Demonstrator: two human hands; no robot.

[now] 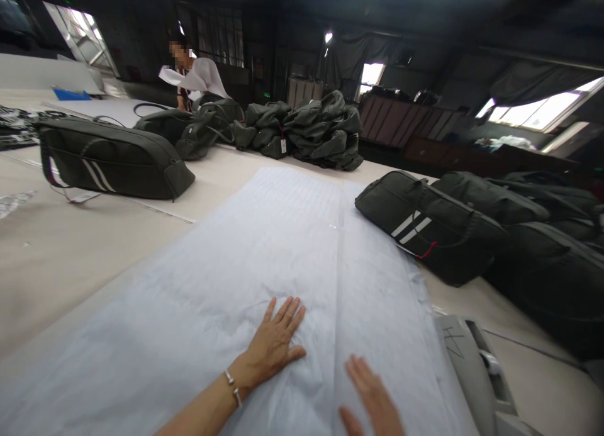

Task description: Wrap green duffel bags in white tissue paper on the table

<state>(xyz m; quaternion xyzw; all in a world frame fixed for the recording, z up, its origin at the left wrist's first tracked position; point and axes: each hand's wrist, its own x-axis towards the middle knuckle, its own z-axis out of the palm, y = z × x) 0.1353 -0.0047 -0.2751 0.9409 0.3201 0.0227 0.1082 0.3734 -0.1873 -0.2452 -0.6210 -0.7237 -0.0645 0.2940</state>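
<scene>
A large, pale bluish-white sheet (292,228), thin and slightly wrinkled, is spread over the table in front of me. My left hand (274,341) lies flat on it with fingers spread, a silver bracelet on the wrist. Small creases show in the sheet around that hand. To its right, my right hand (370,395) is blurred, with thumb and fingers apart and nothing in it; whether it touches the sheet I cannot tell. A lengthwise seam or fold runs along the sheet between the two hands.
Dark green bags with white stripes lie at left (113,159) and right (425,222). A pile of dark green bags (325,131) stands at the far end. The grey device (472,367) sits by the sheet's right edge. Another person (184,77) handles white material at the back left.
</scene>
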